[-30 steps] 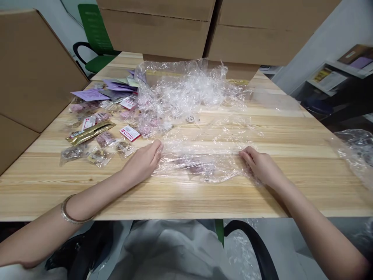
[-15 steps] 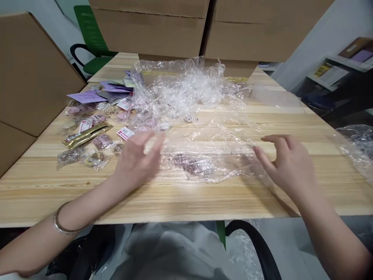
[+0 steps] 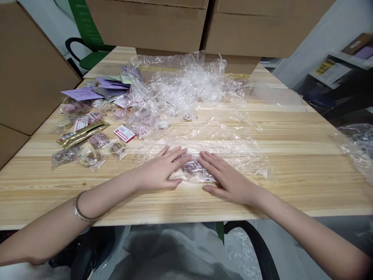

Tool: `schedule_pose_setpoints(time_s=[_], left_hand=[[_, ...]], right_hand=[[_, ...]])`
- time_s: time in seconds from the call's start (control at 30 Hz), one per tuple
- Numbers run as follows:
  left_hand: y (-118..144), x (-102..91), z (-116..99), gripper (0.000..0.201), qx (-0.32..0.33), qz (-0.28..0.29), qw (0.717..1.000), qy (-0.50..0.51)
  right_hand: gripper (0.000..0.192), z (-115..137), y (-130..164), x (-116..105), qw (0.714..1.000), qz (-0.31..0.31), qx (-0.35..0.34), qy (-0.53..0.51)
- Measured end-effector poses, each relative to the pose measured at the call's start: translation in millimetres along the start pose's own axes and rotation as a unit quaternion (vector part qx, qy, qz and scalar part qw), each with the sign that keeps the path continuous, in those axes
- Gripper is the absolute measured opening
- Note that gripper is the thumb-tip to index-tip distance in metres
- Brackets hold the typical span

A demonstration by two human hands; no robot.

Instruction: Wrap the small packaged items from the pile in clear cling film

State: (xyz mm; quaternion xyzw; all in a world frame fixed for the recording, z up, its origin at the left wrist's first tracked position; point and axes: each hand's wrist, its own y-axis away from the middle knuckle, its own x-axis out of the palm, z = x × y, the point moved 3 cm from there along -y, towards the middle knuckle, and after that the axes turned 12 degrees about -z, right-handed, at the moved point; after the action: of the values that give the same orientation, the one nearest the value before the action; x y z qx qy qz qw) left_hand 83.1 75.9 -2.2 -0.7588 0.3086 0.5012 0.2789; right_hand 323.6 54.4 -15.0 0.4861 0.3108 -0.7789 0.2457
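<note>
A thin sheet of clear plastic film [image 3: 233, 155] lies crinkled on the wooden table in front of me. My left hand [image 3: 164, 168] rests flat on its near part, fingers apart. Opposite it, my right hand [image 3: 224, 177] presses down on the film too, fingers stretched out toward the left. Between and under the fingertips a small dark purplish packet [image 3: 192, 166] shows through the film, partly covered by both hands. Farther back the film runs toward a crumpled heap of clear plastic [image 3: 186, 85].
Left of the film lie several small clear bags [image 3: 90, 158], a gold pouch [image 3: 83, 134], a white-and-red label card [image 3: 124, 133] and purple envelopes [image 3: 83, 93]. Large cardboard boxes [image 3: 151, 27] stand behind the table, another box [image 3: 32, 74] at its left. More plastic film [image 3: 357, 146] lies at the right edge.
Both hands have moved inward from the sides of the film and down onto it. They now lie close together over the dark packet.
</note>
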Motion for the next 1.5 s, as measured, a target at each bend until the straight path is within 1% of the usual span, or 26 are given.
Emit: schedule_pose_setpoints(time_s=[0.17,0.3,0.37,0.43,0.53,0.6,0.63,0.67,0.73,0.83,0.93,1.0,1.07,1.13,1.23,1.3,1.33,1.37,1.4,1.43,1.47,1.5], left_hand=[[7.7,-11.5,9.1,0.078,-0.049,0.029,0.998,-0.02],[13.7,-16.1,17.3,0.08,-0.08,0.045,0.995,-0.038],[16.6,-16.5,23.8,0.075,-0.079,0.037,0.995,-0.04],[18.8,-18.4,30.8,0.063,-0.066,0.018,0.997,-0.024],[21.1,-28.4,35.7,0.045,-0.04,-0.006,0.998,0.041],[22.5,-39.0,33.5,0.038,-0.036,-0.002,0.994,0.098],[23.3,-44.3,31.3,0.037,-0.044,0.003,0.991,0.125],[24.0,-49.1,29.0,0.036,-0.059,0.009,0.987,0.149],[25.1,-55.7,25.4,0.036,-0.105,0.006,0.976,0.188],[24.7,-56.0,23.4,0.039,-0.165,-0.018,0.963,0.211],[21.6,-49.8,24.3,0.041,-0.172,-0.054,0.97,0.161],[19.7,-45.8,25.7,0.041,-0.175,-0.076,0.977,0.1],[19.0,-42.4,27.1,0.04,-0.188,-0.083,0.978,0.039],[19.4,-39.6,28.3,0.038,-0.204,-0.071,0.976,-0.022],[21.5,-36.0,30.1,0.033,-0.216,-0.028,0.971,-0.099],[22.6,-34.8,30.0,0.031,-0.197,-0.006,0.972,-0.124],[22.9,-35.3,28.8,0.03,-0.182,-0.01,0.974,-0.133],[23.1,-36.7,26.5,0.029,-0.168,-0.025,0.975,-0.143],[23.3,-39.4,23.1,0.03,-0.157,-0.055,0.974,-0.154],[23.7,-43.6,18.4,0.035,-0.153,-0.104,0.969,-0.165],[24.6,-49.1,12.6,0.041,-0.155,-0.169,0.958,-0.175],[26.0,-54.9,5.6,0.046,-0.152,-0.242,0.942,-0.179]], right_hand=[[0.08,-7.9,10.4,-4.0,0.999,0.0,0.011,0.047],[0.084,-23.3,21.5,-9.9,0.995,0.004,0.046,0.09],[0.081,-33.9,28.2,-14.0,0.993,0.001,0.067,0.094],[0.07,-44.0,35.3,-17.5,0.993,-0.006,0.076,0.088],[0.05,-52.8,46.3,-22.0,0.994,-0.042,0.071,0.074],[0.042,-52.3,54.4,-25.5,0.993,-0.077,0.065,0.058],[0.039,-50.9,58.5,-27.6,0.992,-0.092,0.069,0.048],[0.037,-49.3,62.7,-30.0,0.99,-0.108,0.082,0.04],[0.035,-47.5,70.0,-36.1,0.98,-0.145,0.132,0.038],[0.035,-49.6,75.7,-44.5,0.957,-0.187,0.216,0.05],[0.04,-56.4,71.7,-47.4,0.943,-0.186,0.271,0.054],[0.041,-62.1,65.7,-46.8,0.938,-0.167,0.299,0.056],[0.044,-67.9,59.7,-45.2,0.934,-0.14,0.321,0.07],[0.049,-74.2,55.6,-45.1,0.93,-0.119,0.33,0.112],[0.057,-86.5,56.8,-49.5,0.917,-0.093,0.332,0.199],[0.059,-94.9,62.7,-55.3,0.905,-0.061,0.349,0.236],[0.058,-97.2,66.1,-59.4,0.899,-0.052,0.355,0.251],[0.057,-97.1,68.9,-64.6,0.894,-0.056,0.353,0.27],[0.054,-94.1,70.8,-70.5,0.889,-0.076,0.342,0.295],[0.051,-88.2,71.4,-76.5,0.884,-0.11,0.32,0.322],[0.047,-79.4,70.6,-81.5,0.883,-0.151,0.284,0.342],[0.044,-69.0,68.3,-83.9,0.891,-0.182,0.237,0.342]])
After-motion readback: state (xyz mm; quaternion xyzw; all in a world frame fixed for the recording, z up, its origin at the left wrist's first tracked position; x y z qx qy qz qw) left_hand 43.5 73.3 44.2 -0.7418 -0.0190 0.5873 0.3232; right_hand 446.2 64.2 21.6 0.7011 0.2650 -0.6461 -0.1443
